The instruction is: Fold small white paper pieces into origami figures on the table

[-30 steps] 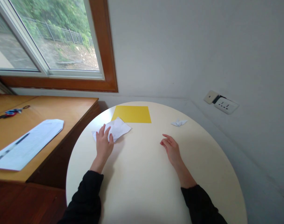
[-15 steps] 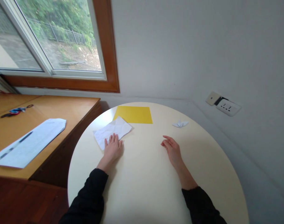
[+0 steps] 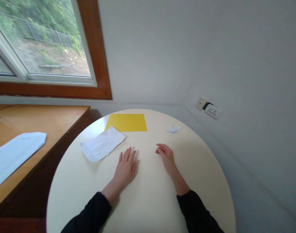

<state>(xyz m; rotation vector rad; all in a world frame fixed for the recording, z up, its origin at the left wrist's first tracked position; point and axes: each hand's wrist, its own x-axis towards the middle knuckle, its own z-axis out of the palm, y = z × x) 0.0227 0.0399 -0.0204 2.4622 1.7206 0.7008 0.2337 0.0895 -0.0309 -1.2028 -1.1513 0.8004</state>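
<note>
Resting flat and empty on the round table (image 3: 148, 207), left hand (image 3: 125, 166) nears creased white paper (image 3: 102, 147); right hand (image 3: 165, 156) loosely curled, empty

1 yellow sheet (image 3: 126, 122), 1 creased white sheet (image 3: 103, 147), 1 sm. folded paper (image 3: 174, 129), 1 envelope (image 3: 13, 154), 2 hands.

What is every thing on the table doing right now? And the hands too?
left hand: open, flat on the table, holding nothing
right hand: loosely curled, resting on the table, holding nothing
white paper: creased, unfolded, lying flat
yellow sheet: smooth, flat, its near corner under the white paper
small folded paper: folded up, lying alone
round table: bare where the hands rest
</note>
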